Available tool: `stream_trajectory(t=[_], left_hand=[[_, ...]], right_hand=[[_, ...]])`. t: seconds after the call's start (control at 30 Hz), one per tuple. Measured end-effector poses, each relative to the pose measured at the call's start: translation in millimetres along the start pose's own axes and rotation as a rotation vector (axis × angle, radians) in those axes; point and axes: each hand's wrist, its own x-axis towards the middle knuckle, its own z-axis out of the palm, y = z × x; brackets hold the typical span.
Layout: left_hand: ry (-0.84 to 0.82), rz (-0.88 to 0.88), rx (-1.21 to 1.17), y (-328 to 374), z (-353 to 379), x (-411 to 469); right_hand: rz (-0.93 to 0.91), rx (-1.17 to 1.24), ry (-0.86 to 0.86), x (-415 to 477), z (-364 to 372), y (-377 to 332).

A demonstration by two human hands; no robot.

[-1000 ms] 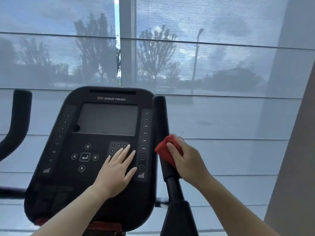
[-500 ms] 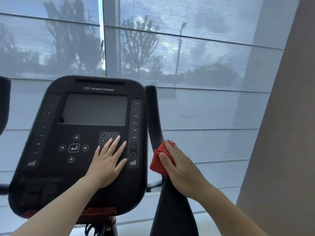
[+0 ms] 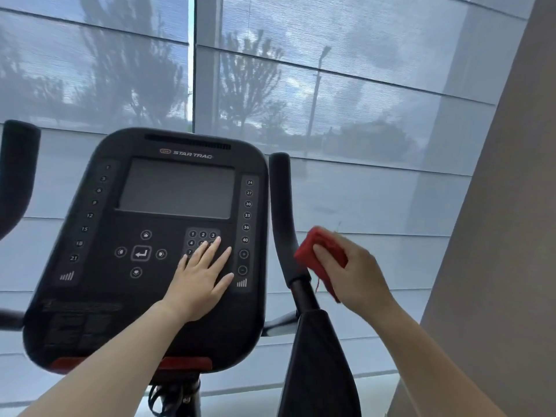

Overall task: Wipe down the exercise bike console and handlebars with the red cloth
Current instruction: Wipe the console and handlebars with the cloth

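My right hand (image 3: pixel 358 275) grips the red cloth (image 3: pixel 320 251), thumb across its front and fingers curled behind. It has come away from the right handlebar (image 3: pixel 281 218), the upright black bar just right of the console (image 3: pixel 177 188). Half a second ago the cloth was pressed round that bar, low on the grip. Now it sits just on the bar's far side from the console, its near corner at the grip's edge, and through the motion blur I cannot tell whether it touches. My left hand (image 3: pixel 201 278) has not shifted: it lies flat, fingers straight, over the number keys at the console's lower right, steadying it. I judge this the end of a stroke on the lower grip. The bar's upper part probably still wants wiping, as does the left handlebar (image 3: pixel 18 176) beyond the console's other side. Whether the console itself has been wiped I cannot tell.
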Motion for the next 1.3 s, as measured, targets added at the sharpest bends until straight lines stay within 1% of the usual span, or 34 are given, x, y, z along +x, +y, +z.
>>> stream_trajectory(t=[0.03, 0.07, 0.13, 0.17, 0.23, 0.43, 0.63, 0.73, 0.83, 0.93, 1.0, 1.07, 1.1, 1.17, 1.23, 1.3], left_hand=[[-0.001, 0.003, 0.001, 0, 0, 0], [-0.002, 0.006, 0.006, -1, 0, 0], [0.0, 0.009, 0.009, -1, 1, 1], [0.005, 0.009, 0.005, -2, 2, 2], [0.012, 0.009, 0.001, -2, 3, 2], [0.027, 0.014, 0.014, -3, 7, 3], [0.022, 0.012, 0.009, -2, 6, 3], [0.026, 0.016, -0.003, -3, 7, 4], [0.022, 0.012, -0.005, -3, 6, 3], [0.02, 0.008, -0.017, -1, 4, 3], [0.021, 0.009, -0.017, -1, 2, 3], [0.019, 0.014, -0.024, -2, 2, 3], [0.019, 0.016, -0.029, -2, 2, 2], [0.018, 0.019, -0.03, -3, 1, 2], [0.012, 0.022, -0.029, -5, 1, 3], [0.013, 0.023, -0.025, -6, 2, 5]], right_hand=[[-0.013, -0.017, -0.021, 4, 5, -4], [-0.032, -0.055, -0.083, 5, 11, -5], [-0.098, -0.22, -0.232, 0, 26, -3], [-0.121, -0.278, -0.262, -3, 29, -2], [-0.127, -0.28, -0.272, -7, 28, 1], [-0.141, -0.213, -0.195, -8, 23, 2], [-0.155, -0.298, -0.197, -12, 23, 5], [-0.177, -0.228, -0.14, -10, 14, 5], [-0.268, -0.189, -0.032, 9, 9, -11], [-0.428, -0.226, 0.122, 43, 6, -37], [-0.487, -0.244, 0.205, 69, 9, -52], [-0.532, -0.282, 0.242, 89, 17, -60], [-0.553, -0.317, 0.222, 96, 23, -60], [-0.571, -0.428, 0.113, 104, 37, -51], [-0.541, -0.522, 0.01, 103, 49, -31], [-0.488, -0.513, -0.026, 101, 53, -15]])
